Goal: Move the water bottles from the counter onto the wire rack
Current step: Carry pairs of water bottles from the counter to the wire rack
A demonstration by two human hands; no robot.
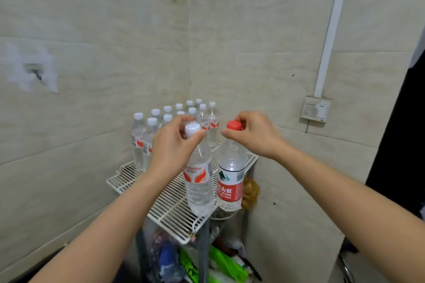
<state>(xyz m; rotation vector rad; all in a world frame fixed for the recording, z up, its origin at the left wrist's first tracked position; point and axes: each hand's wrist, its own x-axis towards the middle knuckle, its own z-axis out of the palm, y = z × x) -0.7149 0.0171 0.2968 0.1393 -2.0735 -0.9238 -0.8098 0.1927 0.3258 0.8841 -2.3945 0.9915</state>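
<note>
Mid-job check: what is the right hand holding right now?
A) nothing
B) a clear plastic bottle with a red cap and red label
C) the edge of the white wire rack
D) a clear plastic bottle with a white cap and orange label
B: the right hand pinches the red cap of the red-labelled clear plastic bottle, while the left hand holds the white-capped clear plastic bottle beside it.

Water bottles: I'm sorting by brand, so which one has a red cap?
The red-labelled bottle gripped by the right hand; the others all have white caps.
</note>
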